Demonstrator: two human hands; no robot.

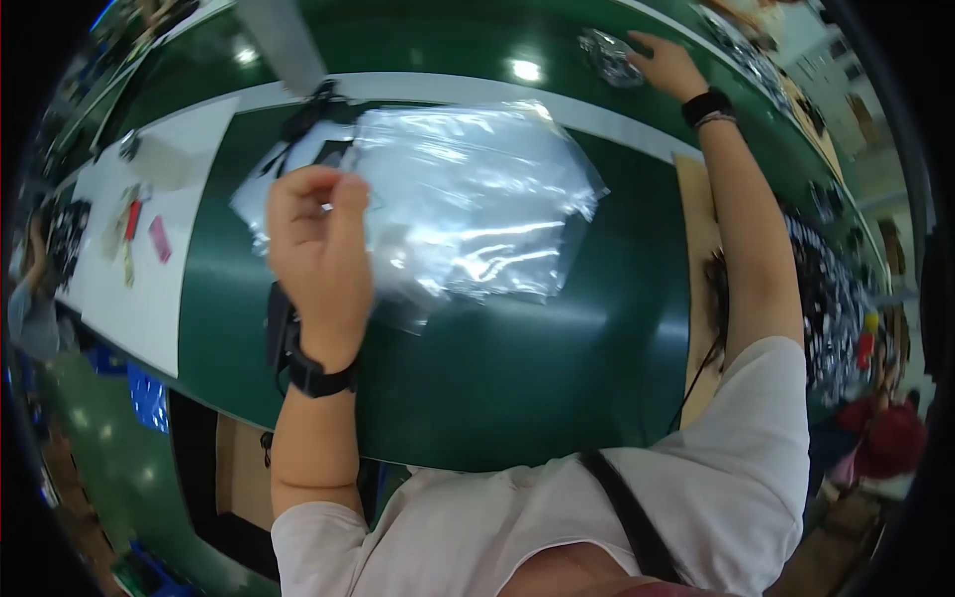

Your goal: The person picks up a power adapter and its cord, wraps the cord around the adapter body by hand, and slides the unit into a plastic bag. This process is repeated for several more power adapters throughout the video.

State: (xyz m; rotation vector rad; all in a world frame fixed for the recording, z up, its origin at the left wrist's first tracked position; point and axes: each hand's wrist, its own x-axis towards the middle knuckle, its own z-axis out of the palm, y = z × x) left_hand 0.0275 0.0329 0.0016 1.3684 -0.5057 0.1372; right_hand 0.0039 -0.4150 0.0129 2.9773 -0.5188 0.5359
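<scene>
My left hand point(316, 249) is raised over the green table point(517, 368), its fingers pinching the edge of a clear plastic bag point(477, 199) that lies spread on a pile of similar bags. A black band sits on that wrist. My right hand point(665, 65) is stretched far out to the table's far side, fingers resting on a small crinkled clear packet point(609, 55). That wrist carries a black band too.
Dark cable-like items point(316, 107) lie behind the bag pile. A white surface point(149, 259) to the left holds small pink and red items point(159, 239). A brown board point(702, 259) and dark patterned goods point(831, 289) lie to the right. Another person point(30, 289) sits at far left.
</scene>
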